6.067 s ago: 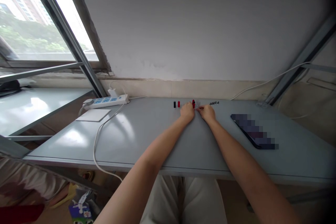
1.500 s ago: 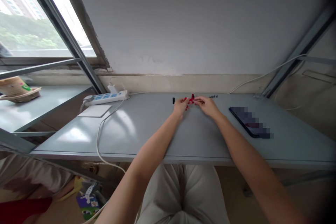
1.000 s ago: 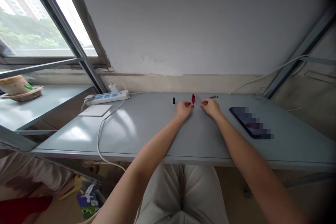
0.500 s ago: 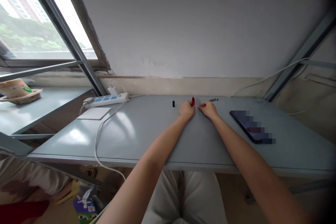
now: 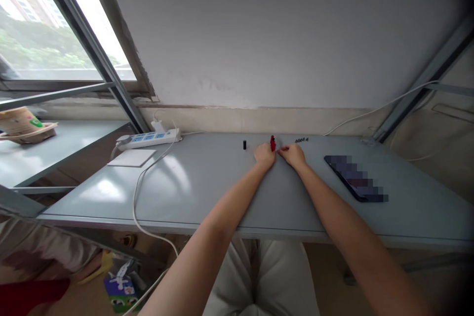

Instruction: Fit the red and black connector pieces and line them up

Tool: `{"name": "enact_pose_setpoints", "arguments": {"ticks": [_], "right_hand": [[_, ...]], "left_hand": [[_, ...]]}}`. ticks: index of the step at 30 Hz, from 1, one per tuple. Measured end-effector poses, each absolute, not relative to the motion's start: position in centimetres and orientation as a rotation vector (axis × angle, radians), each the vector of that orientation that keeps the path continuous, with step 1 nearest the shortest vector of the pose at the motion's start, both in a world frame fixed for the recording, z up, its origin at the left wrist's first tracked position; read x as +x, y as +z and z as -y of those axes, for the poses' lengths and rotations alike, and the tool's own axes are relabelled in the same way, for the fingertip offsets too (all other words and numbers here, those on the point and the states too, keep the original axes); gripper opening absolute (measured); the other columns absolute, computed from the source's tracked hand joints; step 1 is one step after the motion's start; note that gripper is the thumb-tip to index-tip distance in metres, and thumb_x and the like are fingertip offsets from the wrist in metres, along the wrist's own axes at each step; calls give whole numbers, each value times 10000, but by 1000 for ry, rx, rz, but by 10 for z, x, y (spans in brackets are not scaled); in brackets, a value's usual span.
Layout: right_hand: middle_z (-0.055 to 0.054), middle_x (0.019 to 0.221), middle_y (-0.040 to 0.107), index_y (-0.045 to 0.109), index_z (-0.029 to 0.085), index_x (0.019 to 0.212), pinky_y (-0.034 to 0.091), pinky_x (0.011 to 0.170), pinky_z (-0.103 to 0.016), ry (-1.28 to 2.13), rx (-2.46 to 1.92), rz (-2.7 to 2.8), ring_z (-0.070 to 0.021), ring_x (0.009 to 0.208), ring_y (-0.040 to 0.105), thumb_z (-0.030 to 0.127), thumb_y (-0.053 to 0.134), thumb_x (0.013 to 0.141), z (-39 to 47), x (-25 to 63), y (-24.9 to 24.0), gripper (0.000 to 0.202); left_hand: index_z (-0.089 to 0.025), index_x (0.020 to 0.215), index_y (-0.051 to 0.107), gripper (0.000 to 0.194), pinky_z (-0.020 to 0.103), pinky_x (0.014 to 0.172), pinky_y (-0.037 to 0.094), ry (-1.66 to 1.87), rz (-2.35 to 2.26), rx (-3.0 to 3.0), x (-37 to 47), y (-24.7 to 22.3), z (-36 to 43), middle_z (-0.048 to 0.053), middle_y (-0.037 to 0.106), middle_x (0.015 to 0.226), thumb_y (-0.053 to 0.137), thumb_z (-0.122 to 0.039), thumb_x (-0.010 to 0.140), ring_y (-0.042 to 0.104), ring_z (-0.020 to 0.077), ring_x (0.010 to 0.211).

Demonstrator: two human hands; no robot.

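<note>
Presently, the red piece (image 5: 273, 143) sits at the rear of the bench (image 5: 237, 192) beside the left hand (image 5: 264, 154), grip hidden; the right hand (image 5: 294, 155) bunches its fingertips, contents indiscernible — a stray knuckle could topple the piece.

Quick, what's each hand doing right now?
Left hand: fingers curled at the red pieces; grip cannot be told.
Right hand: fingertips bunched; whether it holds anything cannot be told.
</note>
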State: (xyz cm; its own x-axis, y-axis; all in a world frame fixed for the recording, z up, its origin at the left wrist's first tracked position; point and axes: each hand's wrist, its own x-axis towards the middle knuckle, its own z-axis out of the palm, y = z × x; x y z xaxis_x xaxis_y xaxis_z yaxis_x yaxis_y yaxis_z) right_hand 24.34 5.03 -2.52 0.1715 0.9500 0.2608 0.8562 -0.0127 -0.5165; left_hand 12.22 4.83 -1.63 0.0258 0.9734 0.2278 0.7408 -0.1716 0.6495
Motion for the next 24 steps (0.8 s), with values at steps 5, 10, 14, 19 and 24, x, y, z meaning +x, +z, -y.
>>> {"name": "enact_pose_setpoints", "arguments": {"ticks": [5,10,14,19,24], "right_hand": [[-93,809,663,675,172,822,421,630,-260,209,-1879,1716,-183,758,602,338,576,690,-48,242,-24,234],[-86,794,659,673,177,821,426,656,-282,170,-1900,1720,-196,767,597,347,578,683,-47,241,-25,238],[-105,815,648,662,173,836,427,644,-290,64,-1927,1782,-206,770,591,355,573,688,-44,243,-27,251],[-104,744,637,653,175,739,407,565,-269,-62,-1990,1874,-191,684,583,325,549,702,-29,238,-19,186],[-89,700,633,636,199,663,376,527,-266,-28,-1944,1956,-185,631,567,349,495,737,-15,228,-9,218]], "left_hand": [[-136,858,587,184,356,862,346,932,-1690,2169,108,-7,-32,149,566,959,568,-250,714,475,270,1008],[-138,1133,455,370,393,921,280,919,-1888,2352,78,13,-5,155,458,1186,472,-223,774,365,276,1123],[-159,1326,213,546,422,942,251,967,-2042,2321,60,11,5,143,238,1374,387,-247,816,248,288,1215],[-197,1365,106,567,422,942,263,902,-2051,2359,53,5,-3,95,152,1418,313,-227,838,226,263,1238],[-189,1352,177,511,422,931,289,833,-1981,2406,48,1,-13,99,185,1409,265,-210,849,238,249,1238]]}}
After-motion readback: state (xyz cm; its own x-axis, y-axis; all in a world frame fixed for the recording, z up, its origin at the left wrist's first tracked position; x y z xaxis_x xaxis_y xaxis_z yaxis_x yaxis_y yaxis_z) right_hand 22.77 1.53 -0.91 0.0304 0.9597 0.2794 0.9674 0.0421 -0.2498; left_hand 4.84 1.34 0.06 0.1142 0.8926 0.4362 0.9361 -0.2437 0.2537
